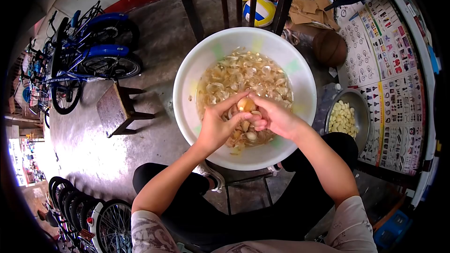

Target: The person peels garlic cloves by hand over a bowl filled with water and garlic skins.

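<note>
Both hands meet over a large white basin (303,89) of water with many papery garlic skins (243,72) in it. Between the fingertips is a tan garlic clove (245,105). My left hand (218,125) closes on it from the left, thumb bent inward. From the right, my right hand (277,118) grips it too, its lower fingers curled beneath. More cloves and skins (251,136) lie in the water below the hands. Part of the clove is hidden by the fingers.
A metal bowl (363,124) of peeled garlic cloves (342,118) stands right of the basin. Behind it are a dark chair (187,7), a volleyball (260,11) and a basketball (330,48). A wooden stool (115,108) and bicycles (101,51) stand at left.
</note>
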A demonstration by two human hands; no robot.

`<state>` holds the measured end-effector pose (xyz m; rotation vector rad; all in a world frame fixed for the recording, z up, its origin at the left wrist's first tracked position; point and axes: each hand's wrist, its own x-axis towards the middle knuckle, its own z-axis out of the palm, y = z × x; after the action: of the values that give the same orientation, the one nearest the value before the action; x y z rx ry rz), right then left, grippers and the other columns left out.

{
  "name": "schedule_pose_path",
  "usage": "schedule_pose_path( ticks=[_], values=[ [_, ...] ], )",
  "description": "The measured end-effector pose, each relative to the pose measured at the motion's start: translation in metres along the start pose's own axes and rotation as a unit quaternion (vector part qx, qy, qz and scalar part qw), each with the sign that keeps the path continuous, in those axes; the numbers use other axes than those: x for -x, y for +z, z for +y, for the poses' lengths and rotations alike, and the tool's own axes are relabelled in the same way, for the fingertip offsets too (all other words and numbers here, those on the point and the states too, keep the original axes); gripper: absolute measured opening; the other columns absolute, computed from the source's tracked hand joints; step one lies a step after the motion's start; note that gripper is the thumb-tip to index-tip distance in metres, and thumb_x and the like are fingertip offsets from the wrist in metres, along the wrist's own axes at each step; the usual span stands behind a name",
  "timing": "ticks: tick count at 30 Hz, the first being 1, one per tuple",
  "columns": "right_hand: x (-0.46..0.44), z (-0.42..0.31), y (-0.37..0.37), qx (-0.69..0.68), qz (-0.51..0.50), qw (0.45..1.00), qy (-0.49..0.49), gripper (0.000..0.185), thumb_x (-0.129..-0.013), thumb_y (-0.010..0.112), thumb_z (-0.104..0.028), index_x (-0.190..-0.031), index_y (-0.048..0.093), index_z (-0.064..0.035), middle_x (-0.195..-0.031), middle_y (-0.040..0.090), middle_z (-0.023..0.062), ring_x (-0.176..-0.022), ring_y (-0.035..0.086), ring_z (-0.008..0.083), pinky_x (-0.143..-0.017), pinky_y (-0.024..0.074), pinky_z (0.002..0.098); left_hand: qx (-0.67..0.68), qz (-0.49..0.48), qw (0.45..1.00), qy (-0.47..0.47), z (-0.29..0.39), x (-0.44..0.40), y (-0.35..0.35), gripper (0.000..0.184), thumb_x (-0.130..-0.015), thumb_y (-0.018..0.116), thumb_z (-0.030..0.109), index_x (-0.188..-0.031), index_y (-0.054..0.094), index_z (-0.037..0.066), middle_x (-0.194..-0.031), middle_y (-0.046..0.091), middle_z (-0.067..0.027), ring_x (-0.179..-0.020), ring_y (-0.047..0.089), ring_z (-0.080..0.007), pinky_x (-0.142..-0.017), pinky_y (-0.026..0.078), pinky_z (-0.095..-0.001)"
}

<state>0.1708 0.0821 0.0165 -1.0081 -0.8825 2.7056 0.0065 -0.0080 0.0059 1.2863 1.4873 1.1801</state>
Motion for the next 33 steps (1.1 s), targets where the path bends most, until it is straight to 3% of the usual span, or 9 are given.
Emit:
schedule_pose_path(
  ticks=[4,5,6,8,11,17,21,23,33],
  values=[
    [-0.002,0.009,0.0,0.196,0.039,0.98,-0.007,0.048,-0.105,0.032,-0.045,-0.09,0.059,-0.0084,-0.067,0.045,-0.0049,-0.055,0.036,0.0059,-0.05,0.0301,0.0243,0.022,0.032,0.999,0.018,-0.004,0.001,0.0,0.039,-0.081,0.077,0.01,-0.118,0.067,0.002,-0.1,0.074,-0.0117,-0.09,0.068,-0.015,-0.083,0.053,-0.0292],
    [-0.007,0.019,0.001,0.276,0.126,0.945,-0.12,0.048,-0.105,0.039,-0.04,-0.082,0.061,-0.0045,-0.064,0.05,-0.0008,-0.055,0.042,0.0094,-0.05,0.0321,0.0289,0.024,0.04,0.999,0.009,-0.004,0.001,-0.001,0.036,-0.081,0.078,0.01,-0.114,0.068,0.001,-0.098,0.074,-0.0119,-0.089,0.069,-0.0164,-0.083,0.053,-0.0299],
    [-0.006,0.016,0.0,0.276,0.126,0.945,-0.12,0.048,-0.105,0.039,-0.04,-0.082,0.061,-0.0045,-0.064,0.05,-0.0008,-0.055,0.042,0.0094,-0.05,0.0321,0.0289,0.024,0.04,0.999,0.009,-0.003,0.001,-0.002,0.036,-0.081,0.078,0.01,-0.114,0.068,0.001,-0.098,0.074,-0.0119,-0.089,0.069,-0.0164,-0.083,0.053,-0.0299],
    [0.0,0.007,-0.001,0.473,0.179,0.825,-0.253,0.04,-0.102,0.048,-0.033,-0.081,0.062,-0.0016,-0.059,0.051,0.0037,-0.054,0.045,0.0125,-0.051,0.035,0.0315,-0.067,0.064,0.995,0.043,0.0,0.0,-0.004,0.033,-0.08,0.078,0.01,-0.11,0.069,0.0,-0.098,0.074,-0.0124,-0.084,0.07,-0.0163,-0.077,0.054,-0.0304],
    [0.004,0.007,0.003,0.408,0.146,0.841,-0.323,0.029,-0.097,0.058,-0.026,-0.085,0.063,-0.0007,-0.055,0.048,0.0063,-0.05,0.043,0.0142,-0.051,0.0363,0.0316,-0.138,0.063,0.986,0.066,0.002,-0.003,-0.007,0.033,-0.077,0.08,0.011,-0.107,0.069,0.0,-0.096,0.073,-0.0138,-0.076,0.071,-0.0204,-0.069,0.055,-0.0316],
    [0.009,0.006,0.004,0.485,0.138,0.813,-0.291,0.024,-0.091,0.063,-0.021,-0.086,0.066,0.0019,-0.057,0.057,0.0107,-0.049,0.05,0.0189,-0.052,0.0399,0.0339,-0.272,0.07,0.953,0.11,-0.006,0.003,-0.006,0.037,-0.074,0.081,0.016,-0.107,0.07,0.003,-0.079,0.068,-0.0118,-0.065,0.066,-0.0282,-0.059,0.054,-0.0346],
    [0.007,0.007,0.004,0.486,0.155,0.812,-0.285,0.02,-0.089,0.062,-0.016,-0.085,0.067,0.0033,-0.06,0.059,0.0131,-0.049,0.052,0.021,-0.052,0.0411,0.0344,-0.328,0.077,0.928,0.162,-0.006,-0.001,-0.006,0.037,-0.071,0.081,0.009,-0.106,0.07,0.004,-0.077,0.066,-0.0106,-0.06,0.061,-0.0232,-0.057,0.05,-0.0338],
    [0.007,0.007,0.006,0.486,0.173,0.818,-0.255,0.016,-0.087,0.064,-0.01,-0.092,0.07,0.0047,-0.068,0.065,0.0131,-0.056,0.054,0.0123,-0.054,0.0427,0.0296,-0.353,0.076,0.91,0.205,-0.008,-0.003,-0.007,0.036,-0.071,0.08,0.011,-0.106,0.07,0.005,-0.077,0.064,-0.0088,-0.064,0.062,-0.0246,-0.057,0.051,-0.0358],
    [-0.001,0.012,-0.006,0.478,0.157,0.825,-0.256,0.015,-0.083,0.063,-0.004,-0.091,0.07,0.0056,-0.069,0.066,0.0147,-0.056,0.056,0.0143,-0.054,0.0441,0.0295,-0.369,0.054,0.904,0.211,-0.006,0.0,-0.007,0.035,-0.072,0.078,0.011,-0.106,0.07,0.006,-0.076,0.063,-0.0081,-0.067,0.063,-0.0245,-0.057,0.051,-0.0359]
  ],
)
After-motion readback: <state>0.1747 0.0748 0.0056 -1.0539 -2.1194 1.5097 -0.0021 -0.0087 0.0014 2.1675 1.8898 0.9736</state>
